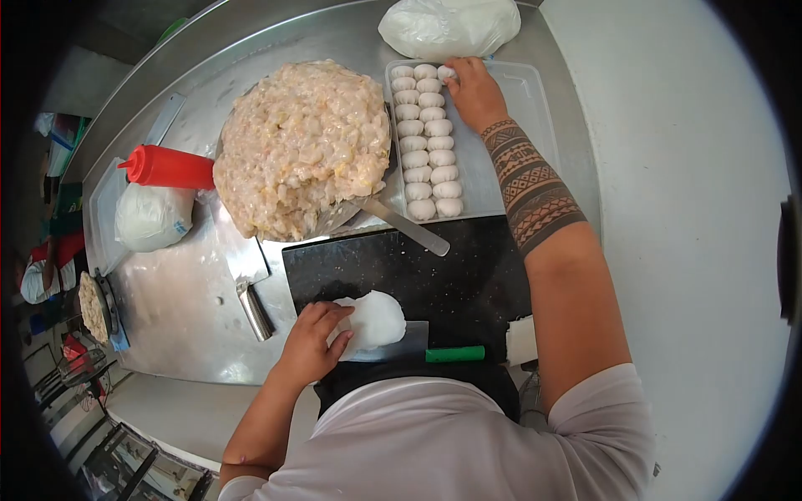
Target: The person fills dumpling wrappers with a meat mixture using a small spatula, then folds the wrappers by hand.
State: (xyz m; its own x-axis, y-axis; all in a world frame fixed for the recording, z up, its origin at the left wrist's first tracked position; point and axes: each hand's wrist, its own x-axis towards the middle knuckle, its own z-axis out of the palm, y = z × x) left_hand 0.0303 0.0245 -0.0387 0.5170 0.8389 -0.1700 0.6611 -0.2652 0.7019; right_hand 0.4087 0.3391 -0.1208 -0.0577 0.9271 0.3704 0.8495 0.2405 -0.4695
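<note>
At the top of a clear plastic tray (493, 150), my right hand (472, 88) has its fingers around a white dumpling (447, 73), the first of a third column. Two full columns of round white dumplings (432, 128) fill the tray's left side. My left hand (324, 336) touches the left edge of thin white wrappers (376, 320) near the front of the black board (376, 271). Its fingers are bent, and whether they pinch a wrapper is unclear. A big mound of pale chopped filling (305, 142) stands left of the tray, with a metal spatula (409, 230) sticking out of it.
A green-handled blade (455, 354) lies at the board's front edge. Left are a cleaver (255, 309), a red squeeze bottle (171, 168) and a white plastic bag (153, 217). Another bag (451, 27) sits behind the tray. A person (54, 267) is at far left.
</note>
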